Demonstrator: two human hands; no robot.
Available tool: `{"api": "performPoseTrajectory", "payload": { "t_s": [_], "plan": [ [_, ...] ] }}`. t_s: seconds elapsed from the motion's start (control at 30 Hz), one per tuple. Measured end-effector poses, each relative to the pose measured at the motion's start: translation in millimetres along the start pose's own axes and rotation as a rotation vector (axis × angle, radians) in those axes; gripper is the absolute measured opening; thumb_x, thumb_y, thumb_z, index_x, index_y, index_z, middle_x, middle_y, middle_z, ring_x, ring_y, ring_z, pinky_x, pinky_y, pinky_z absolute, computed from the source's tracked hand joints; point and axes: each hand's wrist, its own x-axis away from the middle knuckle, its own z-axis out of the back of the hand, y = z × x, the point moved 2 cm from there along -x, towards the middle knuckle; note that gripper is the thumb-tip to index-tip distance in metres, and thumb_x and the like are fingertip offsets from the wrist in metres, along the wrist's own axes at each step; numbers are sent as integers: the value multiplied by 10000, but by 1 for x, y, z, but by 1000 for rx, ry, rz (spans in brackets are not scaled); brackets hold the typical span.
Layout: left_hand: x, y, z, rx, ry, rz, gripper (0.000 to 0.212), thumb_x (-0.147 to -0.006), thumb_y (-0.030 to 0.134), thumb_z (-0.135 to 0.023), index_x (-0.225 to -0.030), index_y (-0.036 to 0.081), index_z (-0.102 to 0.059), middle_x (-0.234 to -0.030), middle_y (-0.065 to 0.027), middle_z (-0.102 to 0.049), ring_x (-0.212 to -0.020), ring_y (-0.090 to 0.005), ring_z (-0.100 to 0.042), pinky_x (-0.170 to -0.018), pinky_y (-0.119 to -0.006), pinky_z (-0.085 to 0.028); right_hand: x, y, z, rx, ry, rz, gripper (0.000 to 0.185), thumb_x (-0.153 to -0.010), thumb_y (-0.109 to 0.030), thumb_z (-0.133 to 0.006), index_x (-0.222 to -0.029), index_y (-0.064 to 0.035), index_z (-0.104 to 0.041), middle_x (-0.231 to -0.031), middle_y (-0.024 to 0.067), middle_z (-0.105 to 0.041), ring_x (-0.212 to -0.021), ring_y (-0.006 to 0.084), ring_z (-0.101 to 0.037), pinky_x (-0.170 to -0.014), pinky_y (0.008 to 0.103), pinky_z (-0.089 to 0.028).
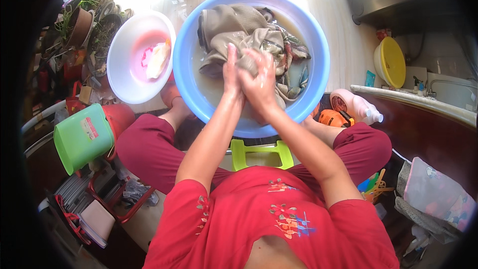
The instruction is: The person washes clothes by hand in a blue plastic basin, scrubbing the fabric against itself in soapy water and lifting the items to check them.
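Observation:
Both of my hands are close together over a large blue plastic basin (323, 50) that stands between my legs. Wet grey-brown fabric (233, 16) lies in it in cloudy water, along with a patterned part (293, 46) in red, green and white. My right hand (259, 76) is closed around a bunched bit of the fabric. My left hand (233, 71) has straighter fingers and presses its palm against the other hand and the bunch; which hand bears the grip is partly hidden. Both hands look wet.
At the left, a white basin (119, 71) with a pinkish bottom holds a pale cloth (158, 59). A green bin (84, 138) is beside my knee. Pink bottles (351, 104) and an orange container (332, 118) lie at the right. A yellow-green plastic stool (261, 155) is before me.

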Motion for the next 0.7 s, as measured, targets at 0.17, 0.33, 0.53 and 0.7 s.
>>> {"api": "performPoseTrajectory", "payload": {
  "t_s": [0.17, 0.33, 0.53, 0.7],
  "plan": [
    [-9, -17, 9, 169, -283, 7, 549, -894, 558, -422, -1125, 75, -545, -1055, -92, -601, -953, -215, -583, -851, -327, -474, -3, 5, -11, 52, 45, 61, 268, -681, -210, -716, -890, -66, -630, -937, 165, -556, -906, 350, -539, -802, 404, -428],
    [-9, -12, -4, 195, -125, -11, 498, -924, 469, -446, -1225, 76, -496, -1127, -102, -586, -992, -214, -588, -870, -350, -477, -38, 27, -16, 58, 42, -148, 353, -746, -306, -676, -904, 4, -614, -968, 202, -554, -909, 354, -549, -798, 408, -427],
    [15, 17, -15, 347, -341, 181, 750, -815, 704, -394, -1196, 71, -517, -1103, -136, -578, -931, -235, -581, -781, -374, -504, 30, -9, -9, -46, -26, 93, 309, -626, -282, -776, -770, -66, -610, -905, 134, -559, -875, 335, -528, -782, 433, -415],
    [11, -9, -2, 198, -163, -20, 351, -968, 282, -415, -1205, 39, -507, -1111, -77, -597, -1009, -169, -576, -905, -300, -450, -44, 33, -9, -48, -4, -294, 255, -769, -265, -655, -767, -10, -647, -780, 162, -641, -704, 315, -597, -685, 373, -455]
  ]
}}
